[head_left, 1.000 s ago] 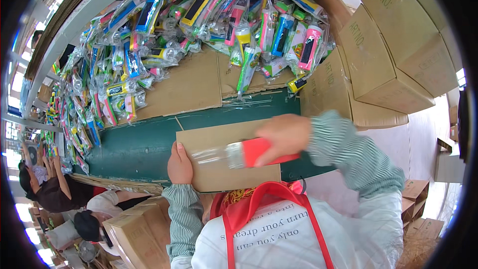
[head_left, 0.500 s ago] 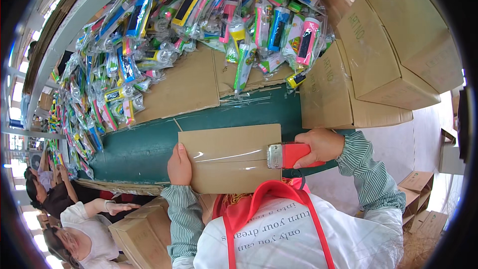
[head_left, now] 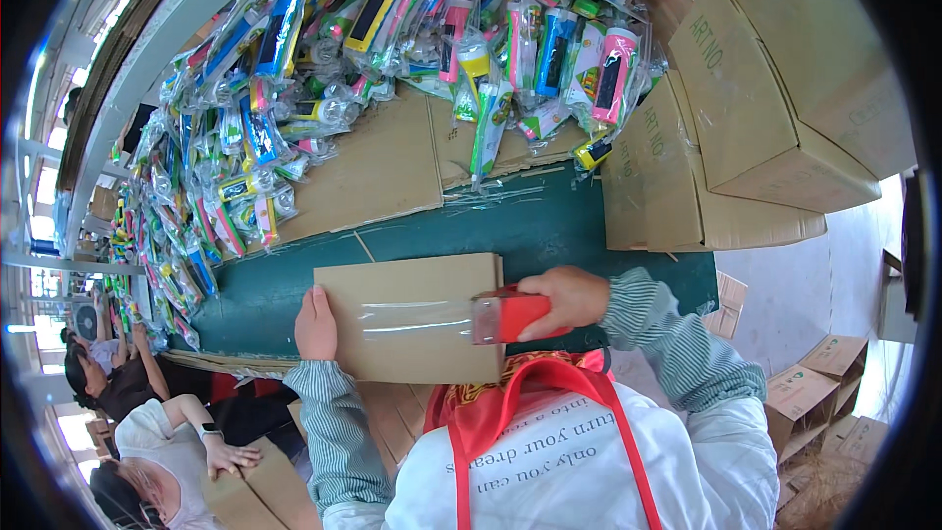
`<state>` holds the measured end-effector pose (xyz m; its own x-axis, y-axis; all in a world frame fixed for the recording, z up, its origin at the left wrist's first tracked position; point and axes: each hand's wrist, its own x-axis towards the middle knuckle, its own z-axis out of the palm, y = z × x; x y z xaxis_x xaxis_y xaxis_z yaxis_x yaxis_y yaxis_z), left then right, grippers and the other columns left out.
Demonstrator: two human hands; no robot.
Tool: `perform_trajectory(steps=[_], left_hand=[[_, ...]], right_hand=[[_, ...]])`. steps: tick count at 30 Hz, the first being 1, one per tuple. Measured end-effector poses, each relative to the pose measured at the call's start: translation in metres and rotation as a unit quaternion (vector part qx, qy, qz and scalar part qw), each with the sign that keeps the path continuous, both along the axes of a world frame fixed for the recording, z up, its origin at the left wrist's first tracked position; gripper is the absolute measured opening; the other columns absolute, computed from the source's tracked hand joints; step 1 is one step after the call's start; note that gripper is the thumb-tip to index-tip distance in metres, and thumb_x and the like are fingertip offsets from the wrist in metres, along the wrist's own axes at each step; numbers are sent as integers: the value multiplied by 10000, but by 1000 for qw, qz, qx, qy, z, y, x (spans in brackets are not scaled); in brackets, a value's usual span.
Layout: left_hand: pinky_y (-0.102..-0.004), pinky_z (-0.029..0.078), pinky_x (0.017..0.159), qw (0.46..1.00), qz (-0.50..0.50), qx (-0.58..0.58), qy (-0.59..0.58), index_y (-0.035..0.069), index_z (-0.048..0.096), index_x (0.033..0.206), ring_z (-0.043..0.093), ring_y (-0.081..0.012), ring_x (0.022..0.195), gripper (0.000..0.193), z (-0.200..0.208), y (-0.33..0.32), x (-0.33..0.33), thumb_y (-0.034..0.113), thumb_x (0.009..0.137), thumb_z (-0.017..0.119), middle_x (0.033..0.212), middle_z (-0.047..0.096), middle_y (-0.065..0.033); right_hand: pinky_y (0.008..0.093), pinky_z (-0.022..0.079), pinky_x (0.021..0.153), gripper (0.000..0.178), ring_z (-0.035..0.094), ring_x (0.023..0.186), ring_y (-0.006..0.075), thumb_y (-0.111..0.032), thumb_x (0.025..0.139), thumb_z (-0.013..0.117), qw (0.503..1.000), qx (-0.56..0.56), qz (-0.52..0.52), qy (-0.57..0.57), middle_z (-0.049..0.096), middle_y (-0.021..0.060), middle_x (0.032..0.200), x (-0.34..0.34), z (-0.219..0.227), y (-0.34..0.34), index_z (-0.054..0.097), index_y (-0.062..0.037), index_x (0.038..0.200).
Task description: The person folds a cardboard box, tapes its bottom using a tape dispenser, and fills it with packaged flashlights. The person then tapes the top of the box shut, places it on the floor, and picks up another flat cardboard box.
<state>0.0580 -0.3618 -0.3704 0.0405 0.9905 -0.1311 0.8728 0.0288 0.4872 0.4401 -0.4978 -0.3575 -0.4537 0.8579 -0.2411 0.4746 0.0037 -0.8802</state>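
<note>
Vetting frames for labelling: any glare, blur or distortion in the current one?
Head view: glare streaks on the clear tape over the carton; head view: windows at far left blown out, overhead rail bowed, rim black; head view: left hand and right hand readable, no strong blur.

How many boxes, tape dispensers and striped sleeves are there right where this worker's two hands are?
Cardboard box, left hand at its edge: 1
Red tape dispenser, in the right hand: 1
Striped sleeves, left and right: 2
Total: 4
</note>
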Motion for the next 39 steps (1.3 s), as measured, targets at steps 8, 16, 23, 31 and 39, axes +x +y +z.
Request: perform_trajectory(steps=[8,16,23,31,39], left_hand=[[-695,103,1011,953,-173,128,214,209,397,1396,136,-357,1402,504,7,-46,100,420,938,409,1516,217,-86],[-699,97,1008,953,-205,125,187,231,410,1389,155,-367,1396,540,2,-41,93,451,900,475,1499,272,-48],[-670,75,1031,953,-203,123,190,187,403,1390,135,-364,1402,563,12,-43,97,418,886,506,1501,267,-74],[-716,120,986,813,-552,182,31,263,559,1252,201,-316,1388,411,19,-68,118,394,863,551,1417,399,5],[-790,158,911,793,-576,200,-4,173,650,1068,256,-282,1366,317,3,-60,124,381,870,516,1365,450,-18]], right_hand=[[399,478,626,547,614,706,340,-523,713,711,998,-52,26,-5,625,170,754,-11,4,18,567,-39,923],[341,488,548,476,632,589,259,-469,721,738,993,34,61,-98,615,122,640,30,16,-2,583,-50,887],[438,485,636,497,624,708,350,-530,751,638,965,-31,26,-258,634,169,751,28,34,-11,608,-42,838],[427,518,672,468,653,768,337,-478,775,600,907,-104,70,-403,663,184,827,-51,72,29,669,-21,848],[401,534,659,312,673,816,306,-336,789,599,839,-114,38,-530,688,130,881,-40,31,3,705,-64,901]])
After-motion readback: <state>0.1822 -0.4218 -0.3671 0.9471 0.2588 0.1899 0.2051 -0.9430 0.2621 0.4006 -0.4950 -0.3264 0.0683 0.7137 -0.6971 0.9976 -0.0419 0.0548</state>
